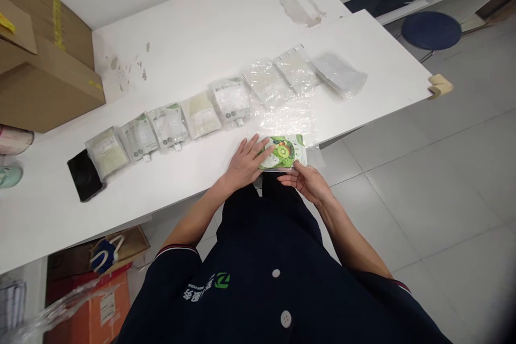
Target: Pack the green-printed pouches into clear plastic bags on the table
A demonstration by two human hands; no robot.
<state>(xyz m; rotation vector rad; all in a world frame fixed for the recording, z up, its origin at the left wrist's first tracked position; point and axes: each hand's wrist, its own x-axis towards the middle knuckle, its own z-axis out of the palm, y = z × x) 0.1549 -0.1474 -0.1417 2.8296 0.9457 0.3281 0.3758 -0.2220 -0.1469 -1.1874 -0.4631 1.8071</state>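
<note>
A green and white pouch printed with a kiwi (284, 152) lies at the table's front edge, on a sheet of clear bubble plastic (284, 118). My left hand (246, 162) rests on its left end, with the fingers stretched out and apart. At its lower right edge, my right hand (308, 183) grips it, thumb on top and the other fingers below the edge. Behind and to the left runs a slanting row of several clear-wrapped pouches, among them a spouted pouch (230, 99) and a yellowish one (200, 115).
Clear plastic bags (341, 73) lie right of the row. A black phone (85, 176) sits at its left end, near cardboard boxes (60, 80). The white table (181, 54) has a padded corner (440, 86). A blue stool (431, 30) stands beyond it.
</note>
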